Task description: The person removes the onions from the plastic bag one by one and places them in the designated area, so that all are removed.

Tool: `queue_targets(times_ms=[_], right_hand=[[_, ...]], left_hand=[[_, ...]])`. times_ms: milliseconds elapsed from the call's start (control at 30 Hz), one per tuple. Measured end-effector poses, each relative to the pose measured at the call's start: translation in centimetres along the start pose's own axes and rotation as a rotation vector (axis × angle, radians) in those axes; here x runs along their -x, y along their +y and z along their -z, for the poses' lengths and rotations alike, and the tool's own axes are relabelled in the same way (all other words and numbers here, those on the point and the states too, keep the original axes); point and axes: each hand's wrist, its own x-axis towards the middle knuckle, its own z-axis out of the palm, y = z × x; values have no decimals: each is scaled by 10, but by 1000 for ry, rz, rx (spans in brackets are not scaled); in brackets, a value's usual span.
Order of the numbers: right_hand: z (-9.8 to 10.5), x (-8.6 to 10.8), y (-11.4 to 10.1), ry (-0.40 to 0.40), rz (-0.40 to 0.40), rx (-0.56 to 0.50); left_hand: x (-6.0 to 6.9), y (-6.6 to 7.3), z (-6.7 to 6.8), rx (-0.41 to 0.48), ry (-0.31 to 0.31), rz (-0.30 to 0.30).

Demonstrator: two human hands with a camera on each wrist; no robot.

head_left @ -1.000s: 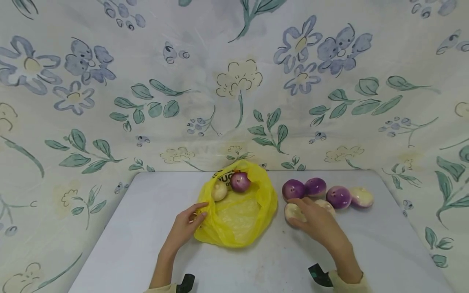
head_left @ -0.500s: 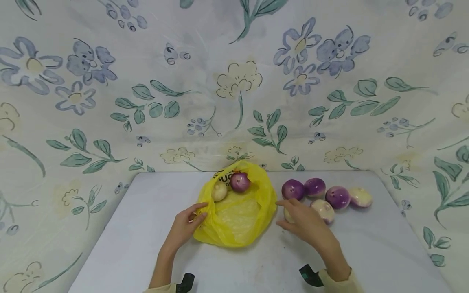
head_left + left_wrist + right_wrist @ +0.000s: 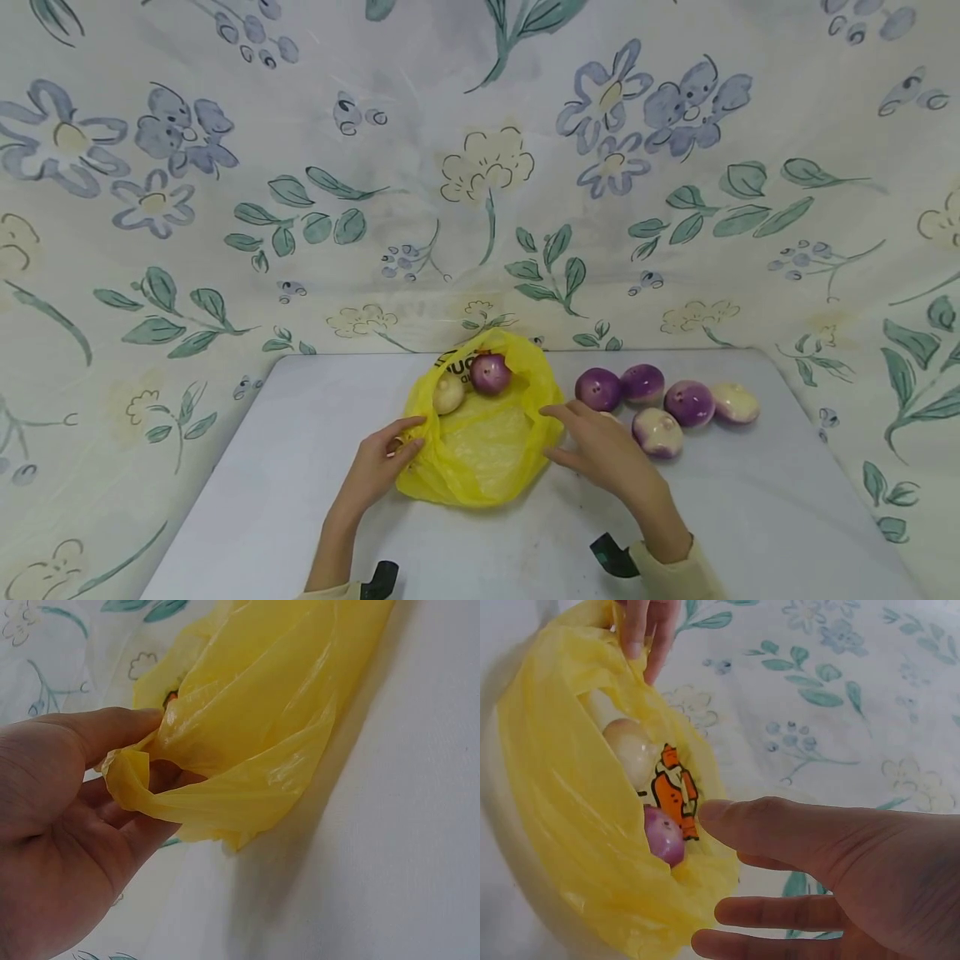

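A yellow plastic bag [image 3: 480, 483] lies on the table with its mouth facing up and toward me. Inside it, near the back, are a pale round vegetable [image 3: 448, 393] and a purple one [image 3: 491, 374], which look like onions. My left hand [image 3: 378, 468] pinches the bag's left rim; in the left wrist view the thumb and fingers have gathered plastic between them. At the right rim hovers my right hand [image 3: 613, 446], thumb and fingers spread and holding nothing. Whether its fingertips touch the bag, I cannot tell. It partly hides a pale vegetable behind it.
Right of the bag, several glossy round vegetables sit on the white table [image 3: 277, 467], including a purple one [image 3: 597, 389], a white-and-purple one [image 3: 657, 433] and a pale one [image 3: 735, 403]. Floral cloth [image 3: 420, 200] hangs behind and beside the table.
My right hand has moved left from above the loose vegetables to the bag's right rim, uncovering a white-and-purple one. My left hand keeps its hold on the bag.
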Motion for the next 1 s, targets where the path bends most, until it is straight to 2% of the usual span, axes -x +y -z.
queue_targets(times_ms=[167,367,633,1000], right_hand=[[-1,-5,-4,-1,16,13],[-1,-17,-10,-39,-3,20],[1,-31,-18,-57,4,-38],[0,-56,-28,-74,9,-55]], left_hand=[[0,-1,0,-2,-3,-3],[1,-1,0,-6,2,-17],[1,0,0,-2,-1,-4],[1,1,0,4,-7,-8]])
